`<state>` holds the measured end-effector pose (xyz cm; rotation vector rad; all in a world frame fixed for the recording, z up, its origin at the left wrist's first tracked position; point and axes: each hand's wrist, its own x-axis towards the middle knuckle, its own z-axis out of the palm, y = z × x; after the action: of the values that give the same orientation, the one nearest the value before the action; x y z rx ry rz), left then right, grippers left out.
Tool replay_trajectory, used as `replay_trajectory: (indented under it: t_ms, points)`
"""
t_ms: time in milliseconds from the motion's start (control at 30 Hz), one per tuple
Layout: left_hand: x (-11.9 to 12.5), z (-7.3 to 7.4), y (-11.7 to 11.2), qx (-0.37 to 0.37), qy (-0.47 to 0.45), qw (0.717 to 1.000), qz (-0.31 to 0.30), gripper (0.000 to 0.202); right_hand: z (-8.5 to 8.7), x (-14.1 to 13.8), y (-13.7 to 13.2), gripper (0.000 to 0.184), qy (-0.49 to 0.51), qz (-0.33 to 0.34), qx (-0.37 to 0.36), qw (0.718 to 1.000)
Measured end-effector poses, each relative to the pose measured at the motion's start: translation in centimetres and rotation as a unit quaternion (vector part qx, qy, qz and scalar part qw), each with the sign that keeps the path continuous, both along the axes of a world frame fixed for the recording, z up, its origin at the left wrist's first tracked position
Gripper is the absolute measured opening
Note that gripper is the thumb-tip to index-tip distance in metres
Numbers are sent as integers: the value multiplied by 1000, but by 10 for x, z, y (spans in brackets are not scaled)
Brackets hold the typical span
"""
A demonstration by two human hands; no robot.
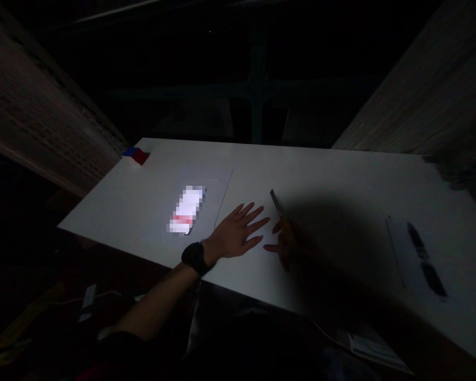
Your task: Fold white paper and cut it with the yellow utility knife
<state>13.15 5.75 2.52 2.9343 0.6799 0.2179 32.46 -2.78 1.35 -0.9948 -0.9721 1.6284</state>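
My left hand [238, 233] is spread palm down with its fingers apart, on or just over the white table [241, 159]; a dark watch [194, 257] is on that wrist. In deep shadow to its right, my right hand [287, 246] is closed around a utility knife [280, 207]. The knife's handle looks yellow and its bare blade points up and away from me. Some fingers of this hand stretch toward the left hand. To the left, a lit phone [186, 209] lies on a sheet of paper [222, 193], its screen blurred.
A small blue, red and white block [135, 155] sits at the far left table corner. On the right lies another pale sheet [399, 254] with a long dark object [426, 259] on it. Under the table edge are papers [375, 349] and a white cable [107, 292].
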Motion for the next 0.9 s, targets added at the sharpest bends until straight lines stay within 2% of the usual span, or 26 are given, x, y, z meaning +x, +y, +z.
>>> replay_trajectory:
  t_ms: [100,200,333,533,733,900]
  points:
    - [-1,-1,0,2,-17,1000,-8,49,-13,1,2,41,25,-24,-8,999]
    - [-1,-4,3,6,-28,998,-52,41,-18,9,-1,47,-16,-78,-16,997]
    - [0,-15,6,9,-27,993,-119,37,-5,21,-15,38,-154,-92,-54,982]
    - [0,-23,6,13,-59,990,-130,42,16,26,-29,33,-163,-91,-56,981]
    - [1,-16,4,5,-49,993,-104,41,22,45,-31,30,-186,-84,-36,978]
    - [-3,-2,2,-58,-96,994,-17,38,9,53,-24,31,-246,-101,7,964]
